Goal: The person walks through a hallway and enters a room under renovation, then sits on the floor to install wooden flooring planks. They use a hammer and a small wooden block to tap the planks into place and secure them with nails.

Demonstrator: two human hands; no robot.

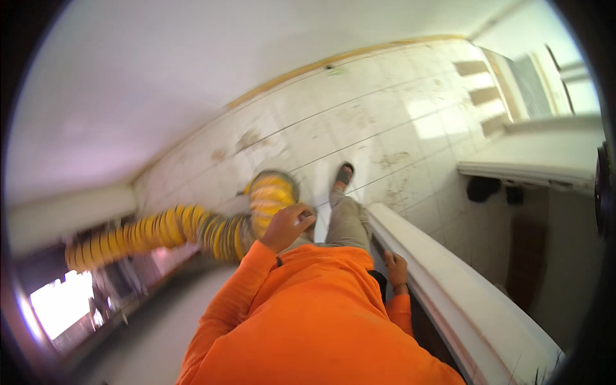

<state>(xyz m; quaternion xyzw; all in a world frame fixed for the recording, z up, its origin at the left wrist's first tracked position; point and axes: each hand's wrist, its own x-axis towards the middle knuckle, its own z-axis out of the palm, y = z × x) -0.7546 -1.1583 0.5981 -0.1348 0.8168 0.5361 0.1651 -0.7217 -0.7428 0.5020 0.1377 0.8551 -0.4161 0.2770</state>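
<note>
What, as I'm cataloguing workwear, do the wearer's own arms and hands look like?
Both arms wear plain, bright orange fabric sleeves: the left sleeve and the right sleeve are long, matching the shirt. The left hand and right hand are bare, without gloves. Small wrist details are too blurred to tell.

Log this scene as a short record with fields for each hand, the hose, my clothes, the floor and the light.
Left hand: curled, overlapping the hose in view; contact unclear
Right hand: at your right side, beside a white panel; grip unclear
Hose: yellow, dark rings, bent, reaching leftward
Clothes: orange shirt, drab trousers, dark shoe
Floor: pale tiles, brown marks
Light: bright opening at lower left
</note>
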